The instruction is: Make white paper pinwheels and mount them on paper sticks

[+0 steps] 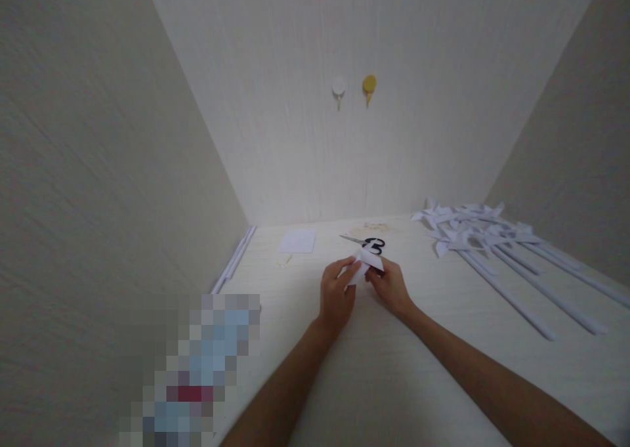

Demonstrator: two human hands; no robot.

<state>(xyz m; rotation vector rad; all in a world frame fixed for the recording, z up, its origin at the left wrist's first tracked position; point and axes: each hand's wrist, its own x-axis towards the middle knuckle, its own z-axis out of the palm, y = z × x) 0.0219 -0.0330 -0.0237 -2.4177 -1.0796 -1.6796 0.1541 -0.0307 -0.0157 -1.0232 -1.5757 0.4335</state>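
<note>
In the head view, both hands are curled in and nearly meet. The left hand [337, 296] pinches a folded white paper piece [370, 258] between thumb and fingers; the right hand [392, 288] grips its right side, the fingertips partly hidden. The paper is held above the worktop [418, 375], in front of the black-handled scissors [374, 245], with pointed flaps and a crisp, angled upper edge. A flat white sheet [298, 241] lies to the left, and white paper pinwheels [460, 237] with rolled sticks are heaped to the right.
</note>
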